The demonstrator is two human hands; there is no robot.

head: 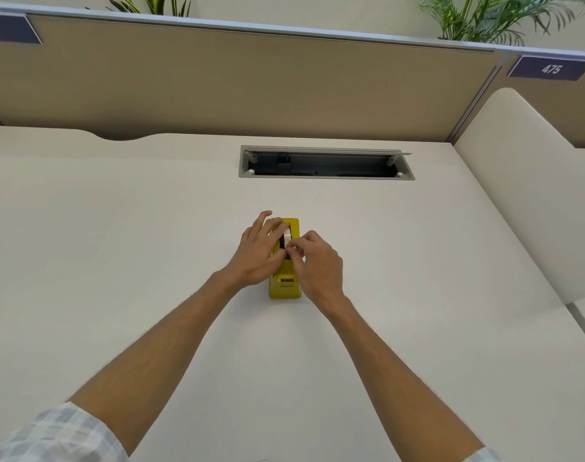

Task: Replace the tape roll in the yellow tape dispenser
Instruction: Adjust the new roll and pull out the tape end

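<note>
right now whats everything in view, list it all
dispenser: 1, yellow, mid desk, cutter end toward the person
tape roll: 1, whitish, seated in the dispenser, partly hidden by fingers
desk: 1, off-white, fills the lower view
cable tray: 1, grey, open, set in the desk behind the dispenser
partition: 1, tan with grey top rail, behind the desk
number signs: 2, dark blue, on the partition at left and right; right reads 475
plants: 2, green, behind the partition
side divider: 1, cream, right edge of desk
left hand: on the dispenser's left side
right hand: fingertips pinched at the roll
sleeves: pale checked, bottom corners
</note>
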